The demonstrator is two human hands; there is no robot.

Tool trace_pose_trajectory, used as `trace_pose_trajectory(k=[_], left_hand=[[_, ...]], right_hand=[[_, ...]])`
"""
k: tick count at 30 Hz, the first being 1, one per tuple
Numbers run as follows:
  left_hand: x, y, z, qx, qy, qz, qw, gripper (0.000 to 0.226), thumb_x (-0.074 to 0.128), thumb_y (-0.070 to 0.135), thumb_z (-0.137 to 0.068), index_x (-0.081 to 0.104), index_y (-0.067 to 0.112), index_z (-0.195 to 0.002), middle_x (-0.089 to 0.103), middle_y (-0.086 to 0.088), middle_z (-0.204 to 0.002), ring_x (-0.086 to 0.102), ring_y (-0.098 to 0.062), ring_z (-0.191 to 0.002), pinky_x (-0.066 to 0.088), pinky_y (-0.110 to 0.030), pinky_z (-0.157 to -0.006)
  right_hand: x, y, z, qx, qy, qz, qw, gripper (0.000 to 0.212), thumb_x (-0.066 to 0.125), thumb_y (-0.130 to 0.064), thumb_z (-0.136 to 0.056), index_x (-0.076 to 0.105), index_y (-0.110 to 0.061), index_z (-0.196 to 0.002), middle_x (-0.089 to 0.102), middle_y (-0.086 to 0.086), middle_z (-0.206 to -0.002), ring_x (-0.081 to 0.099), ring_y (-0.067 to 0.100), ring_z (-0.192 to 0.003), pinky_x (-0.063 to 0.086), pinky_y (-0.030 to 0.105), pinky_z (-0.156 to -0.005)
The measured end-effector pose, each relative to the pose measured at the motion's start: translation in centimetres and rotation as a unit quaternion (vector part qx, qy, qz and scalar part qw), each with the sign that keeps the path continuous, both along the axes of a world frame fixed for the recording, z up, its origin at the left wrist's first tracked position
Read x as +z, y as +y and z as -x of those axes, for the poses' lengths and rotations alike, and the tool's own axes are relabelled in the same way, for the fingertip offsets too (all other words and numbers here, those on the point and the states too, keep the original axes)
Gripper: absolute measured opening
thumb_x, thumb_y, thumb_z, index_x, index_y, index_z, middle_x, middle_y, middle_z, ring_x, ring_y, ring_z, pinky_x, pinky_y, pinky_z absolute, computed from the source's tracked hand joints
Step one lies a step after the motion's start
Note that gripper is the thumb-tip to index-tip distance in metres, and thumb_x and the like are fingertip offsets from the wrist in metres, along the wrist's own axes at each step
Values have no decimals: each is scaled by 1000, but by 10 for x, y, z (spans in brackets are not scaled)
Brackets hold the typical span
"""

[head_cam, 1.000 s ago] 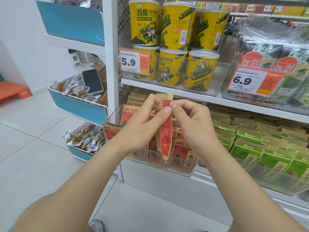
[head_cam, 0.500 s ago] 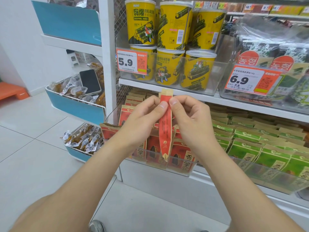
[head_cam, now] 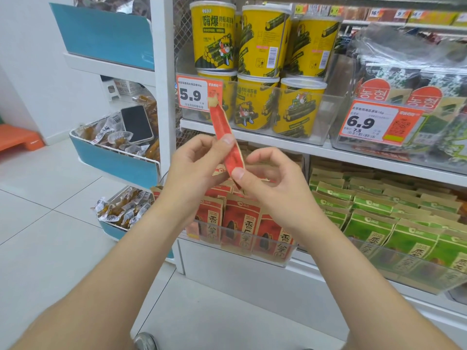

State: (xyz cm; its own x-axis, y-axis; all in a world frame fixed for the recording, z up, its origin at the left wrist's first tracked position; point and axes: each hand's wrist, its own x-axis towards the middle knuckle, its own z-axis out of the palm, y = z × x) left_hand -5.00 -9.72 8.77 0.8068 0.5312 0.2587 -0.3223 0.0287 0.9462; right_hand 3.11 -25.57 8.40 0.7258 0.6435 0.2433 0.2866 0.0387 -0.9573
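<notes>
The red packet (head_cam: pixel 225 137), upright a moment ago, now leans top-left above the tray (head_cam: pixel 283 258) at the lower shelf's left end, the left hand (head_cam: pixel 194 168) pinching its middle and the right hand (head_cam: pixel 273 183) its bottom end, probably turning it to slot back in.

both hands (head_cam: pixel 202 168) pinching red packet (head_cam: pixel 227 140), tilted

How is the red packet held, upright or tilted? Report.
Tilted: the red packet leans top-left, pinched by the left hand near its middle and the right hand at its lower end.
</notes>
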Motion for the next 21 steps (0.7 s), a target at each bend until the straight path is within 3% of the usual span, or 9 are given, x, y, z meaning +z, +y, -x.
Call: trace_pose_trajectory(k=[3, 6, 8, 11, 17, 21], left_hand=[[-1, 0, 3, -45, 1, -31, 998, 27, 78, 32, -91, 70, 6, -86, 80, -10, -110, 74, -23, -116, 63, -41, -88], [-1, 1, 6, -53, -16, -84, 995, 23, 81, 23, -92, 76, 1, -88, 81, -12, -114, 60, -14, -140, 58, -55, -104], [-2, 6, 7, -50, -18, -123, 991, 17, 81, 16, -96, 80, -1, -94, 81, -12, -114, 56, -11, -144, 49, -60, -113], [-6, 9, 7, -47, -4, -170, 984, 14, 78, 16, -99, 83, 3, -96, 82, -7, -113, 53, -8, -146, 46, -61, -115], [-6, 5, 7, -39, 31, -219, 974, 17, 70, 13, -105, 84, 11, -96, 79, 7, -124, 48, 5, -146, 51, -44, -115], [-7, 6, 6, -38, 43, -233, 971, 18, 69, 18, -105, 82, 13, -95, 75, 7, -134, 46, 4, -147, 45, -50, -119]], right_hand=[[0, 2, -2, -33, -33, -46, 998, 30, 78, -35, -95, 67, -7, -100, 81, 6, -98, 76, 17, -86, 64, 38, -81], [-1, 3, -2, -30, -24, -78, 996, 34, 72, -41, -97, 71, -7, -101, 80, 9, -101, 76, 28, -99, 63, 54, -95], [0, 3, -1, -20, 14, -91, 996, 30, 69, -38, -99, 72, -9, -104, 81, 8, -106, 78, 28, -105, 63, 53, -97], [1, 2, 1, -15, 47, -87, 995, 26, 66, -33, -104, 71, -8, -106, 81, 7, -109, 79, 28, -105, 64, 49, -96], [-1, 3, -3, -11, 68, -83, 994, 22, 64, -29, -106, 64, -12, -92, 81, 13, -109, 79, 34, -103, 65, 47, -94], [-3, 4, -6, -24, 35, -71, 997, 24, 66, -29, -106, 64, -11, -91, 80, 14, -105, 78, 26, -98, 64, 55, -93]])
